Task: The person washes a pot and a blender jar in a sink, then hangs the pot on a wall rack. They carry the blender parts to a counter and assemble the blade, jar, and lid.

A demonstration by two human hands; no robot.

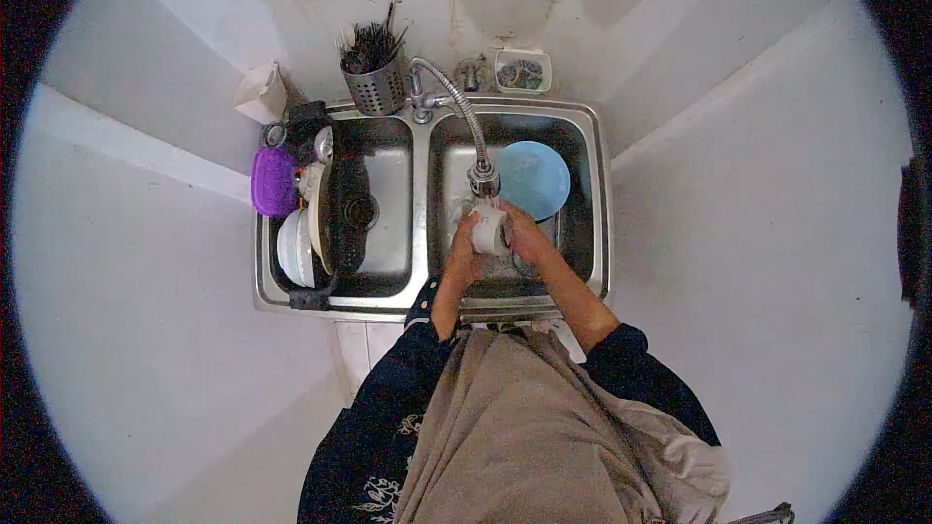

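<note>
A white cup (488,232) is held between both hands, under the faucet head (483,178) in the right sink basin. My left hand (464,250) is closed around the cup's left side. On its right side, my right hand (521,233) grips the cup, with its fingers near the rim. Water appears to run from the faucet onto the cup and fingers. Behind the right hand, a light blue bowl (536,180) sits in the same basin with water in it. Part of a clear round item shows below the hands, too indistinct to name.
A dish rack with white bowls (294,247) and a purple container (274,181) stands over the left basin (388,233). Behind the sink are a perforated metal utensil holder (376,89) and a white tub (523,71). White walls stand close on both sides.
</note>
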